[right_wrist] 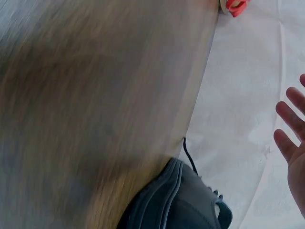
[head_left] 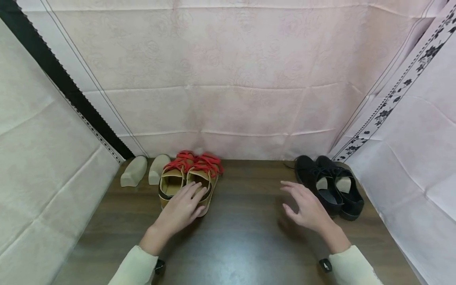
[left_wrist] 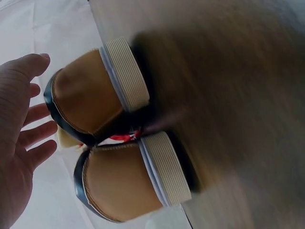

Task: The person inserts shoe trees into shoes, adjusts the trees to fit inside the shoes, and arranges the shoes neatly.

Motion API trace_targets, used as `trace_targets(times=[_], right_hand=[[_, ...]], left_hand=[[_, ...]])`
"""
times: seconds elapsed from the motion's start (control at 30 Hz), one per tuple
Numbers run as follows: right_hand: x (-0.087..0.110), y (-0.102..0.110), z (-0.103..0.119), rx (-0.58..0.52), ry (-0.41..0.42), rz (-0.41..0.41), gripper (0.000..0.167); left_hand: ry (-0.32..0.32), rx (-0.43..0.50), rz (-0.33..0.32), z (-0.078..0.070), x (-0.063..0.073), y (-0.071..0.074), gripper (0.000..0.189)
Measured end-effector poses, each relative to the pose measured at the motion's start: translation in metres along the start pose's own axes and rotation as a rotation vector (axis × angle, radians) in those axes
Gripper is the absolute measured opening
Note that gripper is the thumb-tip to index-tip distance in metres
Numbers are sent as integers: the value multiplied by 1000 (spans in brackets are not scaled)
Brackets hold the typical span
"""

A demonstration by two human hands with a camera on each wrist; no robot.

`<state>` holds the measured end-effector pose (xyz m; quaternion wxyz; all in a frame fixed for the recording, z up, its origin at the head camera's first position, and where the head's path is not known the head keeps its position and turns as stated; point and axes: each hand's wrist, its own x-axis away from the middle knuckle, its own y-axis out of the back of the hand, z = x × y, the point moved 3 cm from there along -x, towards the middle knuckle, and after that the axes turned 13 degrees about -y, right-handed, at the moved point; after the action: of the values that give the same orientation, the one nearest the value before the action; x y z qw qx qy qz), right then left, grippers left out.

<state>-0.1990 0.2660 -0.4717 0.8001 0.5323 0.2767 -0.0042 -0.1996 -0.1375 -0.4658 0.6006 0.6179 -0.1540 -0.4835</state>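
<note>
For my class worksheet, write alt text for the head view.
A left hand hovers near tan shoes with red laces, the right hand near black shoes. Two pale blocks sit left of the tan pair.

Four shoes [head_left: 304, 168], four pale blocks [head_left: 133, 171], two hands [head_left: 181, 209]

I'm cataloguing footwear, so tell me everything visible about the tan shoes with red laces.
The tan shoes stand upright side by side on the wood-grain surface, toes toward the back cloth. Their smooth heels look like leather, with dark collar trim and pale, ribbed sole edges. Red laces lie bunched over the fronts; whether they are tied is unclear. The left hand overlaps them in the head view; contact is unclear.
</note>
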Motion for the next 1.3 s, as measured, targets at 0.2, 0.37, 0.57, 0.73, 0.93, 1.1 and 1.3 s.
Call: trace_targets(times=[0.2, 0.37, 0.57, 0.73, 0.93, 1.1, 1.3], right_hand=[[-5, -10, 11, -16, -12, 46, 50], [-8, -18, 17, -34, -20, 77, 50], [-11, -27, 23, -52, -25, 116, 51], [-14, -35, 25, -77, -45, 149, 51], [-18, -45, 28, -112, -68, 164, 51], [-22, -52, 35, -124, -93, 181, 50], [-25, -60, 40, -119, -108, 198, 50]], left_hand=[[-12, 15, -33, 2, 10, 3, 54], [-18, 13, -56, 4, 17, 2, 51], [-22, 35, -102, 9, 25, -2, 42], [-22, 53, -120, 11, 27, -6, 39], [-49, 76, -134, 9, 23, -5, 33], [-68, 87, -166, 6, 21, -5, 30], [-67, 91, -194, 5, 19, -7, 28]])
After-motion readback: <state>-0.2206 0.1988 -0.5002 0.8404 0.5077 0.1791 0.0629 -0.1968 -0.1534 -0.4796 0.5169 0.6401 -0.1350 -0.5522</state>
